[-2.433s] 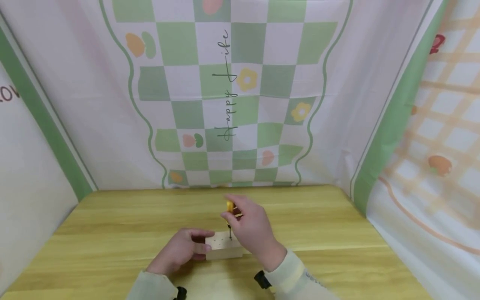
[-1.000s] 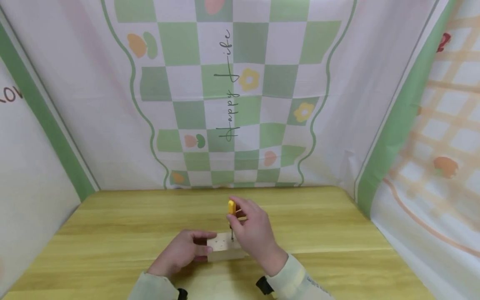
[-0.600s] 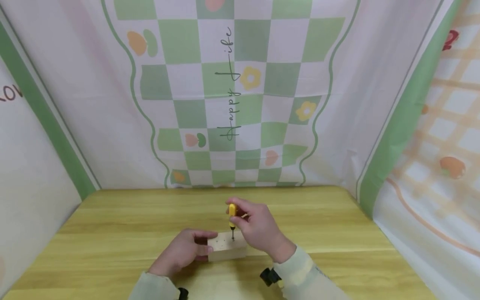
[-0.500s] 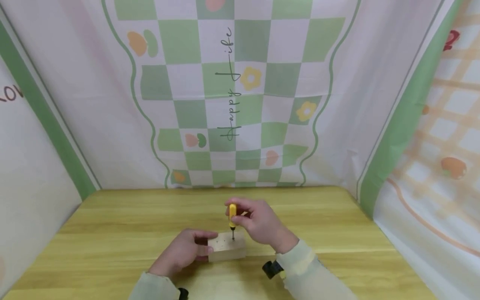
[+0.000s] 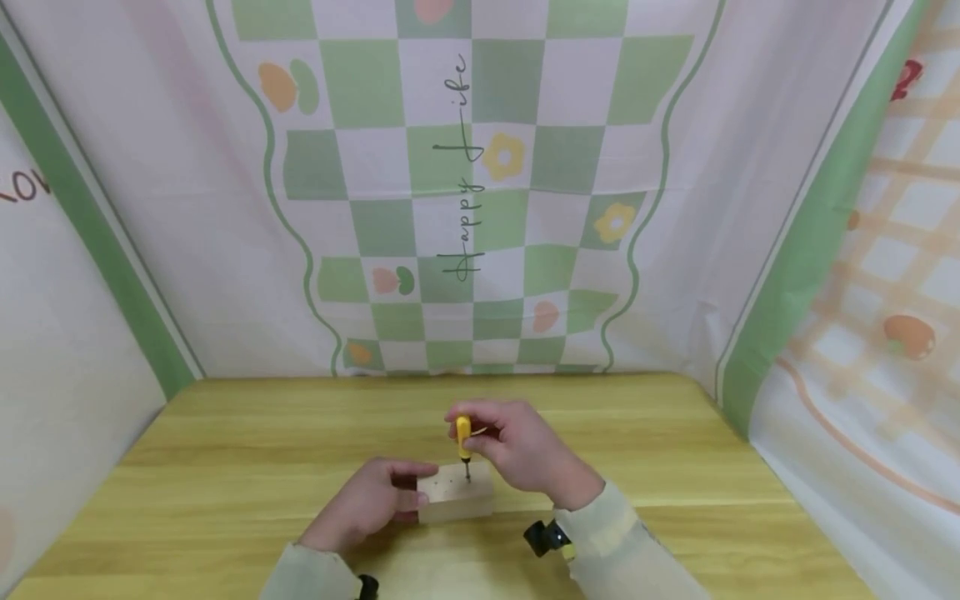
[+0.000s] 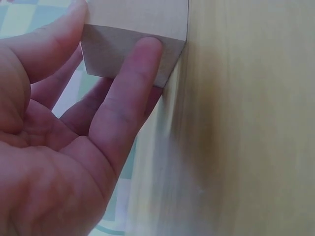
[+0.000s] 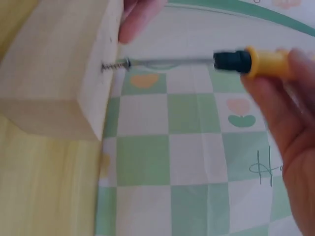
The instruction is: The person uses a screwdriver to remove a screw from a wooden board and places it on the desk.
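A pale wooden block [image 5: 457,507] with small dark holes in its top lies on the table. My left hand [image 5: 366,505] grips its left end, thumb on the near side and index finger along the far side. In the left wrist view one finger [image 6: 130,88] presses the end face. My right hand [image 5: 528,450] holds a yellow screwdriver [image 5: 463,435] upright over the block, its handle pinched between thumb and fingers. The right wrist view shows the screwdriver's tip at the head of a screw [image 7: 115,65], whose thread stands partly out of the block.
The wood-grain table [image 5: 300,433] runs back to a hanging green-and-white checked cloth [image 5: 435,225]. More printed cloth hangs at the left and right sides. A black wrist strap [image 5: 546,537] sits at the right sleeve.
My right hand has turned on the screwdriver's handle, its wrist and forearm swinging out to the right. The handle sits slightly lower in view. My left hand keeps its grip on the block.
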Tool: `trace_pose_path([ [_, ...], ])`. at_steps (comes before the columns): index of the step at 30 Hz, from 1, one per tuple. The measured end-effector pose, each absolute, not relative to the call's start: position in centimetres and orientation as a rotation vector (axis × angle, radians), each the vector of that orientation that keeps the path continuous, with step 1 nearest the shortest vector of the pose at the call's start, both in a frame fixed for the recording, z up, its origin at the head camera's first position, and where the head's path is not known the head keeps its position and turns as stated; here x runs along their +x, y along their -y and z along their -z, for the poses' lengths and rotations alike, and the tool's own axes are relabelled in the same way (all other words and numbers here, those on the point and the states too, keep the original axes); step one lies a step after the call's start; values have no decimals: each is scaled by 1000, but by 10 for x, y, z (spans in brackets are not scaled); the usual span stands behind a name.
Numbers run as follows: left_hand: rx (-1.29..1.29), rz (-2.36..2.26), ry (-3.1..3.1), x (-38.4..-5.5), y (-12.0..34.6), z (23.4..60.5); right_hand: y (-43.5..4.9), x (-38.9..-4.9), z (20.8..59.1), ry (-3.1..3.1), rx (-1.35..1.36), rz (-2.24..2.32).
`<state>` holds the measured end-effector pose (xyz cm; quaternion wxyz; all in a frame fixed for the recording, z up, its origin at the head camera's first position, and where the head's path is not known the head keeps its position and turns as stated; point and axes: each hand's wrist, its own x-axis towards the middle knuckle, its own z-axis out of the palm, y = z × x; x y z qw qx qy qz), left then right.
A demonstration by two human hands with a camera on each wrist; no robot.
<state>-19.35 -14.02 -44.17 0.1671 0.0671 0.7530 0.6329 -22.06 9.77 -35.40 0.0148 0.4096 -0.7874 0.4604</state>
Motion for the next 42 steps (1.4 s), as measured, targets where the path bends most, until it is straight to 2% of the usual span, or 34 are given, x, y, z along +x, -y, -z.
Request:
trace_pose_path([
  [3, 183, -1785, -2158, -195, 139, 439, -102, -230, 354, 2426, 1380, -1460],
  [6, 182, -1781, -2162, -195, 138, 438, -107, -238, 354, 2444, 1374, -1552],
  [11, 186, -1805, -2145, -195, 137, 439, -103, -229, 355, 2455, 1205, -1471],
  [19, 194, -1809, -2147, -194, 140, 438, -70, -196, 364, 2211, 858, -754],
  [28, 201, -1819, -2143, -193, 140, 439, -56, -190, 371, 2047, 754, -799],
  [34, 195, -1813, -2148, -193, 140, 438, -68, -196, 364, 2158, 884, -948],
  [42, 202, -1801, -2149, -191, 138, 438, -104, -227, 352, 2400, 1304, -1338],
])
